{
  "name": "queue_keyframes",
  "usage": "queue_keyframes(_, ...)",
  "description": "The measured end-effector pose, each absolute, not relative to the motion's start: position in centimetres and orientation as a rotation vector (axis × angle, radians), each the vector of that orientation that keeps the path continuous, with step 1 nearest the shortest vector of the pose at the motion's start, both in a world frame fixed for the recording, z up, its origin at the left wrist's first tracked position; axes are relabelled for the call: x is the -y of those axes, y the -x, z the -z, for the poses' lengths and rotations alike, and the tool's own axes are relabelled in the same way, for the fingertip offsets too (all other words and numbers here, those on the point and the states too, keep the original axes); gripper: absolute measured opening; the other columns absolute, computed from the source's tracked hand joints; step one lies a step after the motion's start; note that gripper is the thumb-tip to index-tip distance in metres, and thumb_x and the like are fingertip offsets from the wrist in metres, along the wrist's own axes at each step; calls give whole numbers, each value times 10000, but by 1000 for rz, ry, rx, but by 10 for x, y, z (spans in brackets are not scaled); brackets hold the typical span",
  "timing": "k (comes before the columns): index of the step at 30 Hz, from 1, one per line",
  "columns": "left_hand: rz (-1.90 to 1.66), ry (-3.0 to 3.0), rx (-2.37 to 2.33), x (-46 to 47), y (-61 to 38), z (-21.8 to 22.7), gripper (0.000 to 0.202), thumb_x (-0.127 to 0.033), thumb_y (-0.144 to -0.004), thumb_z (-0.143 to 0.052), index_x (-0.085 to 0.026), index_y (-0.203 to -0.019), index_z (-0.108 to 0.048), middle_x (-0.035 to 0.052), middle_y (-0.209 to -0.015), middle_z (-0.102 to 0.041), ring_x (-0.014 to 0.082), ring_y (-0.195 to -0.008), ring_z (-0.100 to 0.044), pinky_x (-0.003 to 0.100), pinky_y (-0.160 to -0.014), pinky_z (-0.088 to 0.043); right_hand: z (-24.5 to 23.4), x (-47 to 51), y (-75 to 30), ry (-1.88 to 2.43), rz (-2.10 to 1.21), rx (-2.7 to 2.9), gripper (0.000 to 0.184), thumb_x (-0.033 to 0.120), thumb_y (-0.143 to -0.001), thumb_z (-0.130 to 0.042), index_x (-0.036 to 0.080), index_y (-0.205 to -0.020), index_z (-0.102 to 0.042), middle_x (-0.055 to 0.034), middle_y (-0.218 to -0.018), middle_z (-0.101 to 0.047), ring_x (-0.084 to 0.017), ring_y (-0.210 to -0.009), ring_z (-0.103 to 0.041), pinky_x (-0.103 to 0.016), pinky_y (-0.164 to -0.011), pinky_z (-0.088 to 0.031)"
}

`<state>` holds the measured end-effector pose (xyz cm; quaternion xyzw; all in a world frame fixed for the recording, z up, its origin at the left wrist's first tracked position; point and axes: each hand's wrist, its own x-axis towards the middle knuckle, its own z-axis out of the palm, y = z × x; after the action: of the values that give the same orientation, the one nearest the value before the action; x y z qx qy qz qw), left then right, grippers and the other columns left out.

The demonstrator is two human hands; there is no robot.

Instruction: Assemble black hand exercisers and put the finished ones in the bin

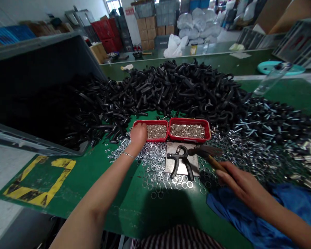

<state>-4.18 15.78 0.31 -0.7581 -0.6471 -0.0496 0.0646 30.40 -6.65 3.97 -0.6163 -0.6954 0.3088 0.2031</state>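
My left hand (pixel 139 135) reaches into the left end of a red tray (pixel 168 130) filled with tiny metal parts. Its fingers are bent down and their tips are hidden, so what they hold does not show. My right hand (pixel 235 178) is wrapped round the wooden handle of a hammer (pixel 203 151), its head over the right side of a metal plate (pixel 169 166). On that plate lies a black hand grip (pixel 175 165) with two legs spread toward me. A second red tray (pixel 209 133), to the right, contains small metal pins.
A big heap of black plastic handles (pixel 176 86) spans the back, spilling from a grey crate (pixel 92 62) at left. Metal rings (pixel 155 185) surround the plate. Screws with black knobs (pixel 280 121) pile up at right, beyond a blue cloth (pixel 228 205). A clear bottle (pixel 271 79) lies behind.
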Motion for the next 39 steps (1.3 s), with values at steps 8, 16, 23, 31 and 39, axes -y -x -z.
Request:
queue_keyframes(8,1265,2457,2129,-119,53,-12,70,-206,-844,-557,-187,-884,-611,46,-848,-656,176,-782,-616,326,-768,-512,-28,30,-272,1631,-1003,2149,320,489,-993,-402,241,-860,-554,-35,-684,-651,-206,-596,-620,-297,-555,-429)
queue_keyframes(16,1447,3081,2314,-75,10,0,67,-255,-809,-619,-193,-785,-623,28,-721,-681,136,-607,-601,286,-594,-506,-12,26,-284,1665,-1234,1870,387,578,-933,-496,223,-805,-582,-18,-624,-587,-165,-537,-539,-281,-505,-405)
queue_keyframes(23,1164,3120,1935,-86,-47,15,103,-215,-878,-600,-185,-833,-687,39,-829,-714,176,-775,-652,330,-768,-505,-4,31,-285,1446,-1633,995,429,636,-894,-539,213,-956,-567,77,-526,-478,-51,-312,-283,-174,-287,-228)
queue_keyframes(31,1157,3108,2023,-92,-57,32,83,-201,-883,-614,-173,-847,-683,33,-852,-711,172,-804,-652,310,-800,-499,14,31,-284,1292,-1532,738,358,563,-903,-579,207,-938,-574,83,-520,-462,-32,-330,-233,-140,-284,-236)
queue_keyframes(39,985,3083,1862,-90,-60,29,106,-222,-923,-577,-183,-864,-656,34,-875,-688,174,-826,-640,296,-796,-492,14,30,-286,1279,-1573,733,375,580,-907,-564,206,-937,-568,82,-508,-464,-35,-318,-234,-145,-275,-230)
